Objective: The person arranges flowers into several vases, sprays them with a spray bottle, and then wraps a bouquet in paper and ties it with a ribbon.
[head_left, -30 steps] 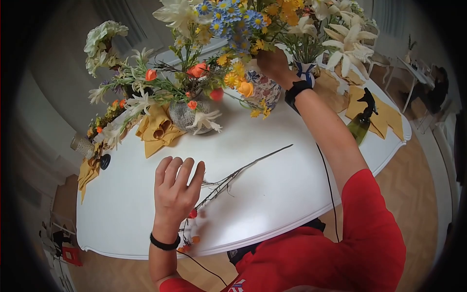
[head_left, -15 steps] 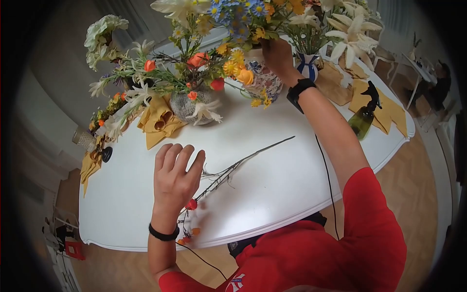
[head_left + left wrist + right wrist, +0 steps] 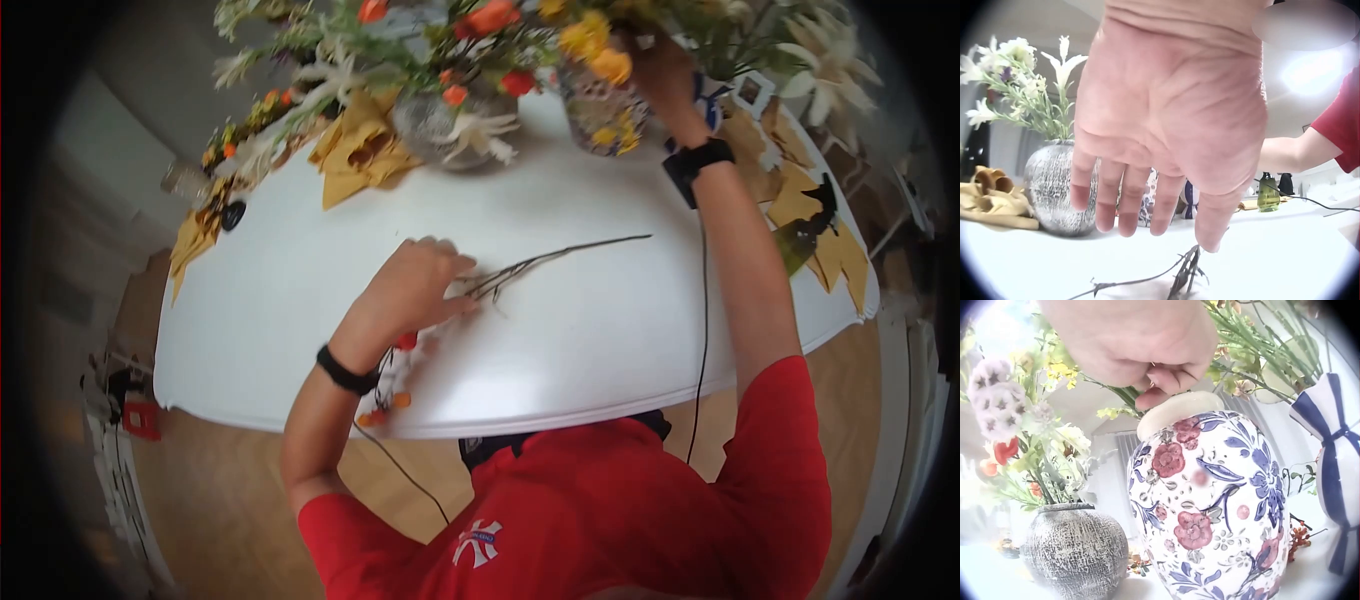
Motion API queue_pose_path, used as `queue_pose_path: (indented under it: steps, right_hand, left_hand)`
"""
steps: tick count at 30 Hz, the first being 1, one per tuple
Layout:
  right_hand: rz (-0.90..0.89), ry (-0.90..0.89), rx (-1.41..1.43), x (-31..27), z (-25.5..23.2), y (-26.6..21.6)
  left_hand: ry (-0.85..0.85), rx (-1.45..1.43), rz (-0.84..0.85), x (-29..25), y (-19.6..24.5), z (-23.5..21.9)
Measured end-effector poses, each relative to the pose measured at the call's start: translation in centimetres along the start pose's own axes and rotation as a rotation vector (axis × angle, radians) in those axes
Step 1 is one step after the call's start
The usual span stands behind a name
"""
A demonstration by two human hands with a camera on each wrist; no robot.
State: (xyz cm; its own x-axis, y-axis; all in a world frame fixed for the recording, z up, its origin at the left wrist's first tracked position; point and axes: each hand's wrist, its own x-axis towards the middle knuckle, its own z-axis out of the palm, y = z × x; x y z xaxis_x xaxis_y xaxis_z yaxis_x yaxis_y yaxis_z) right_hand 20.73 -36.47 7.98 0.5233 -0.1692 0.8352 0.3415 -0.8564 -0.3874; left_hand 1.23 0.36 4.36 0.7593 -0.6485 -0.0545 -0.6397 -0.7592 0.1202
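In the head view my left hand (image 3: 405, 290) is over the table, reaching down to a long flower stem (image 3: 575, 247) with red and orange blooms. Its fingers are nearly straight in the left wrist view, thumb tip right at the dark twigs (image 3: 1186, 272). My right hand (image 3: 662, 88) is at the mouth of a white vase (image 3: 1210, 500) painted with red and blue flowers. Close above the cream rim, curled fingers (image 3: 1175, 378) pinch green stems, largely hidden by the hand. Yellow flowers (image 3: 590, 40) hang beside that hand.
A grey textured vase (image 3: 425, 125) of lilies and orange flowers stands left of the painted one. Yellow cloth (image 3: 360, 160) lies beside it. At right are a blue-and-white vase (image 3: 1335, 469), a green spray bottle (image 3: 797, 245) and a black cable (image 3: 703, 330).
My left hand has turned and moved right and forward, onto the lying stem. The right hand stays at the painted vase. The head view has tilted down.
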Motion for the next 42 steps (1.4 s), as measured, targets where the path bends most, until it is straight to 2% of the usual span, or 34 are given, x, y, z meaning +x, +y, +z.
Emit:
queue_pose_path:
  steps: [2,3,6,9,10,12,16,18,21,24,27,31,32,33,37,39,40,41,42]
  right_hand:
    - [0.064,-0.081,0.188,-1.4,-2.9,-0.6]
    - [-0.003,-0.093,0.184,-2.0,-2.7,0.8]
    - [0.151,-0.180,0.253,-5.7,-3.1,-0.4]
    - [0.060,-0.544,0.238,-10.2,-2.6,0.3]
    - [0.077,-0.648,0.309,-11.8,-3.4,-1.9]
    - [-0.028,-0.879,0.351,-13.9,-5.2,-5.2]
    - [-0.212,-1.010,0.350,-17.9,-6.0,-8.7]
    - [-0.252,-0.975,0.374,-18.6,-6.1,-10.0]
    - [-0.277,-0.986,0.574,-18.3,-6.9,-12.0]
    - [-0.192,-1.119,0.610,-16.9,-9.3,-13.9]
    - [-0.088,-1.156,0.860,-16.5,-10.7,-14.3]
    - [-0.016,-1.288,1.039,-15.0,-13.3,-14.7]
    - [0.029,-1.320,1.095,-14.6,-14.3,-14.8]
    - [0.074,-1.352,1.152,-14.2,-15.3,-14.9]
    - [0.120,-1.224,1.148,-12.6,-20.5,-15.1]
    - [0.195,-1.134,1.126,-12.1,-23.2,-14.8]
    - [0.257,-1.077,1.079,-11.8,-24.9,-14.8]
    - [0.208,-0.965,1.074,-11.9,-26.1,-14.2]
    - [0.236,-0.862,1.109,-12.1,-27.2,-13.6]
  left_hand:
    - [-0.094,0.007,-0.034,-0.1,0.2,1.0]
    - [-0.121,0.028,-0.066,0.0,0.6,1.0]
    - [-0.115,0.073,-0.090,0.5,0.3,2.3]
    - [-0.068,0.141,-0.079,0.7,-0.4,4.4]
    - [-0.050,0.171,-0.071,0.9,-0.6,4.8]
    - [0.000,0.159,-0.062,0.8,-0.5,5.0]
    - [0.065,0.126,-0.112,-0.1,0.5,3.8]
    - [0.107,0.210,-0.116,-0.7,0.8,2.5]
    - [0.262,0.322,-0.071,-2.2,3.0,-1.0]
    - [0.364,0.451,-0.064,-3.7,5.7,-3.8]
    - [0.496,0.557,0.012,-4.7,8.0,-5.9]
    - [0.623,0.661,0.084,-5.3,11.1,-8.2]
    - [0.597,0.692,0.067,-5.5,11.7,-8.8]
    - [0.690,0.741,0.106,-5.5,12.3,-9.3]
    - [1.117,0.940,0.248,-3.5,14.7,-10.8]
    - [1.257,0.987,0.261,-3.2,15.6,-10.9]
    - [1.328,1.007,0.266,-3.1,16.0,-10.9]
    - [1.437,1.030,0.318,-2.9,15.9,-10.7]
    - [1.517,1.039,0.385,-2.6,15.5,-10.3]
